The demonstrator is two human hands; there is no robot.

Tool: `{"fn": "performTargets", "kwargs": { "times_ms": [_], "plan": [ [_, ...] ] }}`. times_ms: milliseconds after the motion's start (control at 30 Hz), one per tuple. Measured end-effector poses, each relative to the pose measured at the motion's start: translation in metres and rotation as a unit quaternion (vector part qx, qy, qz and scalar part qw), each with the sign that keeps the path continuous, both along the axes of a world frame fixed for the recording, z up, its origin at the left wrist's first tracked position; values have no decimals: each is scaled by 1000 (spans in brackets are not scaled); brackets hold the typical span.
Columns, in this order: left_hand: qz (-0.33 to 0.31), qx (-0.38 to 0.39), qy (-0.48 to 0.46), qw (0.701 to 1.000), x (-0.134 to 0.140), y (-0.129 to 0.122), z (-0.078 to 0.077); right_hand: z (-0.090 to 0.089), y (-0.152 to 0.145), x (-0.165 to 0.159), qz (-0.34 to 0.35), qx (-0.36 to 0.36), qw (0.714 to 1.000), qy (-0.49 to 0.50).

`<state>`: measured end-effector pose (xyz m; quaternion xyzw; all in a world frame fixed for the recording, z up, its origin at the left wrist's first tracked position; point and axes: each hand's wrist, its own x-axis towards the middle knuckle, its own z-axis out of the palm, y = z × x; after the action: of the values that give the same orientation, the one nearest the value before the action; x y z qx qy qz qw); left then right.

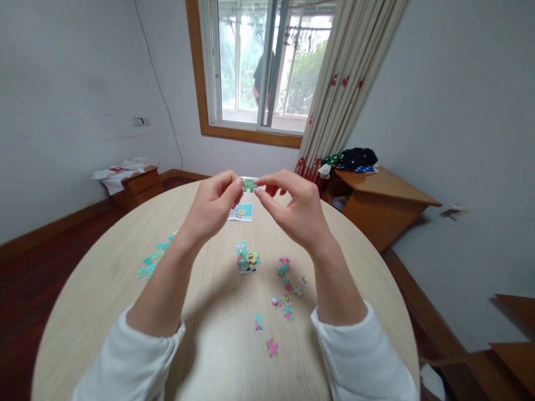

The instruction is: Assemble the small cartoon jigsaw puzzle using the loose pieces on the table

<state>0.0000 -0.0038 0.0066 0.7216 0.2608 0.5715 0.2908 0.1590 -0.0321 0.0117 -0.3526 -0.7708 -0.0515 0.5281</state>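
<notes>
Both hands are raised over the far part of the table around one small green and teal jigsaw puzzle piece (249, 185). My left hand (215, 203) pinches its left edge between thumb and fingers. On the other side, the thumb and index finger of my right hand (296, 206) close on its right edge. Below the hands lies a picture card (242, 212) with a yellow cartoon figure, partly covered by my left hand. Nearer to me, a partly joined puzzle section (247, 259) shows cartoon characters.
Several loose pink and teal pieces (287, 284) are scattered right of the joined section. Teal pieces (150, 262) lie at the left, partly behind my left forearm. The round table (104, 323) stands near a wooden desk (384, 189) and a small cabinet (144, 181).
</notes>
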Motion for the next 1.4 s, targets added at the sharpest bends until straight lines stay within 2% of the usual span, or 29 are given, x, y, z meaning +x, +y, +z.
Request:
{"fn": "performTargets", "kwargs": {
  "times_ms": [433,667,767,900,1133,1400],
  "plan": [
    [-1,-23,8,1000,-1,-2,2,-1,1,2,-13,3,1000,-19],
    [43,1,-10,999,-6,1,0,-2,1,5,-16,-5,1000,-12],
    [37,8,-16,999,-8,3,-1,-2,1,6,-16,-3,1000,-6],
    [34,22,26,999,-10,2,-2,-2,1,5,-18,-8,1000,-10],
    [56,89,55,993,-9,3,-3,-2,0,3,-11,-14,1000,-13],
    [64,89,52,993,-9,4,-3,-2,0,4,-7,-6,1000,-16]
  ]
}}
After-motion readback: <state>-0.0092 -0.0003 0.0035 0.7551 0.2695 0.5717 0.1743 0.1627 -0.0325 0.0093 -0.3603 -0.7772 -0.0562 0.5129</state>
